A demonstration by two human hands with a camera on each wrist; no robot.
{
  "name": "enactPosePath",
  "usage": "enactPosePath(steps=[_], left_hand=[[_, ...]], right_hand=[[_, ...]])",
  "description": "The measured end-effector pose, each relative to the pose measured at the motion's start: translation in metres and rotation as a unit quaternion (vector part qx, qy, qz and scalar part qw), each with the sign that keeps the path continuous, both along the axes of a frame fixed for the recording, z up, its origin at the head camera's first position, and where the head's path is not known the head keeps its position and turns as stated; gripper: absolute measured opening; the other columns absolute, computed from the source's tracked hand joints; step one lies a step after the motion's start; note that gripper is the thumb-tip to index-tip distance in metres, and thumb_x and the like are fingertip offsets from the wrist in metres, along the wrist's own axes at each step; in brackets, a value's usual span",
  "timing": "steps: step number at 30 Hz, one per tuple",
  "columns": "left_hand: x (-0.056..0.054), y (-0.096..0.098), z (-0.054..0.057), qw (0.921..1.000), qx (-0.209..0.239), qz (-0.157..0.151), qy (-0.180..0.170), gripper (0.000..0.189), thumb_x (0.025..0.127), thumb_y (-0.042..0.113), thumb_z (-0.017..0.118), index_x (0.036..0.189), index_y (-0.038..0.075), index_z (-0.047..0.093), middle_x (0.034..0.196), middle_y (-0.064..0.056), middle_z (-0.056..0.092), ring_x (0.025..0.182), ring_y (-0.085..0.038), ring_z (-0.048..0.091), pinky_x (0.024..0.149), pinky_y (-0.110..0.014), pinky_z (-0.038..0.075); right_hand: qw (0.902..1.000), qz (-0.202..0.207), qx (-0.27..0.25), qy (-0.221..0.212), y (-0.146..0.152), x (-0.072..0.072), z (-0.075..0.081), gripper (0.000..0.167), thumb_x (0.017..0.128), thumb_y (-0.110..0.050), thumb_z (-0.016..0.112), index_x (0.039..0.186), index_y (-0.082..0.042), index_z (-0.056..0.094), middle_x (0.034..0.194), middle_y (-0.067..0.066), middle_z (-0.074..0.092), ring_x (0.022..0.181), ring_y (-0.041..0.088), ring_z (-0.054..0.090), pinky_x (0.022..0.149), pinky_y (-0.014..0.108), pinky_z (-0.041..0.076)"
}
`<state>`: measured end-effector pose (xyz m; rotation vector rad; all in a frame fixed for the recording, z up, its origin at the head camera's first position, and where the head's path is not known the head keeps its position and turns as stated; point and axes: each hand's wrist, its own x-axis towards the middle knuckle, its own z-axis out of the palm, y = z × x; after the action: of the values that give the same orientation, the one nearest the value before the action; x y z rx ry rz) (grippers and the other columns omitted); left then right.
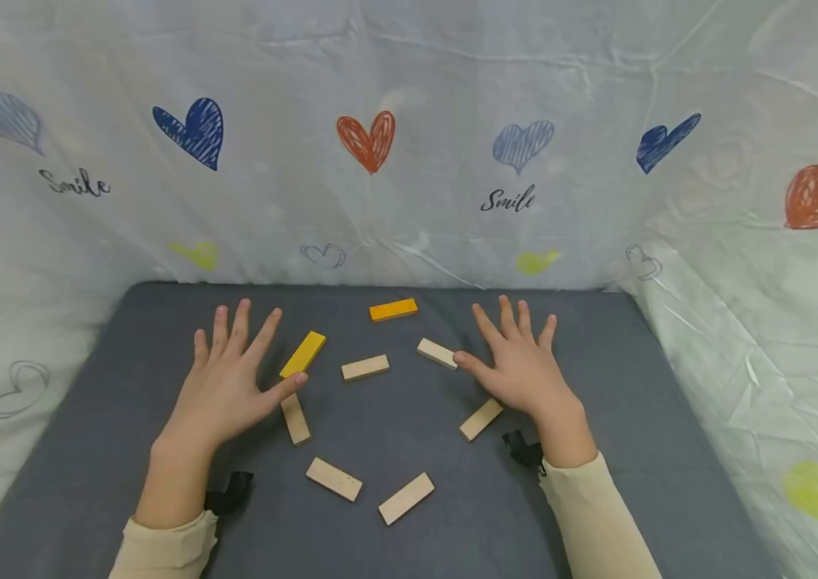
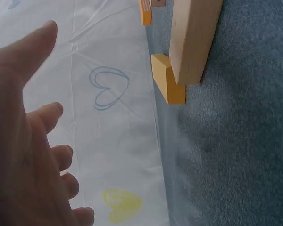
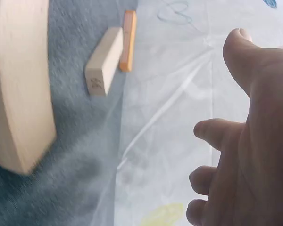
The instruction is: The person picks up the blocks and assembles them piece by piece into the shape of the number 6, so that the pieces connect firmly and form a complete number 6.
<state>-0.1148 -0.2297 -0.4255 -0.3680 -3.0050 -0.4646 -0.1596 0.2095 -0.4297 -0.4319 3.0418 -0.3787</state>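
Note:
Both hands hover above a grey table with fingers spread, holding nothing. The left hand (image 1: 224, 390) is nearest a yellow wooden block (image 1: 303, 354) and a plain wooden block (image 1: 296, 419) lying just right of its thumb. My right hand (image 1: 524, 370) has its thumb over the end of a pale block (image 1: 437, 353), with a plain block (image 1: 481, 420) below its palm. In the left wrist view, a yellow block (image 2: 169, 80) lies behind a plain one (image 2: 193, 40), apart from the fingers. The right wrist view shows a numbered pale block (image 3: 104, 61) beside an orange one (image 3: 128, 40).
An orange-yellow block (image 1: 393, 310) lies near the table's back edge, with a plain block (image 1: 365, 367) in front of it. Two more plain blocks (image 1: 334, 479) lie toward the front. A white curtain (image 1: 423, 217) printed with hearts rises behind the grey tabletop (image 1: 380, 426).

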Motion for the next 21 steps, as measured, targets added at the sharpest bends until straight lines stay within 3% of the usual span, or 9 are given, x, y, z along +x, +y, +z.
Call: enactPosePath(steps=[5,10,13,16,21], left_hand=[[-0.004,-0.001,0.003,0.9993,0.032,-0.010,-0.017,0.099,0.104,0.069,0.062,0.177,0.018,0.018,0.181,-0.021,-0.006,0.165,-0.049,-0.009,0.126,-0.079,0.000],[0.000,-0.007,0.010,0.9944,0.072,0.001,-0.078,0.090,0.109,0.067,0.054,0.178,0.024,0.014,0.179,-0.024,0.020,0.155,-0.060,0.030,0.116,-0.084,0.029],[0.008,-0.013,0.009,0.9914,0.089,0.004,-0.096,0.083,0.111,0.063,0.053,0.175,0.017,0.028,0.171,-0.022,0.041,0.145,-0.056,0.049,0.107,-0.080,0.043],[0.019,-0.019,0.004,0.9884,0.121,0.009,-0.092,0.074,0.110,0.057,0.061,0.164,0.008,0.048,0.159,-0.020,0.057,0.134,-0.046,0.063,0.101,-0.070,0.054],[0.028,-0.017,-0.012,0.9828,0.155,0.000,-0.100,0.075,0.097,0.061,0.079,0.150,0.011,0.063,0.145,-0.013,0.068,0.125,-0.037,0.069,0.096,-0.062,0.059]], right_hand=[[0.9999,0.016,-0.006,-0.001,-0.011,0.002,-0.006,0.096,0.103,-0.083,0.041,0.176,-0.024,0.023,0.181,0.022,0.003,0.165,0.049,-0.007,0.121,0.081,-0.015],[0.9986,0.044,-0.031,-0.001,-0.028,0.002,-0.005,0.091,0.106,-0.077,0.045,0.176,-0.022,0.026,0.181,0.021,0.006,0.166,0.046,-0.003,0.123,0.079,-0.012],[0.9965,0.068,-0.047,-0.010,-0.042,-0.001,-0.003,0.089,0.107,-0.072,0.051,0.176,-0.023,0.024,0.181,0.020,0.009,0.167,0.045,0.004,0.127,0.077,-0.004],[0.9939,0.093,-0.055,-0.021,-0.057,-0.007,-0.002,0.089,0.107,-0.068,0.057,0.176,-0.025,0.021,0.181,0.019,0.013,0.166,0.044,0.013,0.130,0.073,0.008],[0.9886,0.128,-0.076,-0.023,-0.081,-0.017,-0.001,0.080,0.108,-0.056,0.065,0.172,-0.016,0.038,0.173,0.014,0.039,0.160,0.037,0.037,0.129,0.067,0.025]])
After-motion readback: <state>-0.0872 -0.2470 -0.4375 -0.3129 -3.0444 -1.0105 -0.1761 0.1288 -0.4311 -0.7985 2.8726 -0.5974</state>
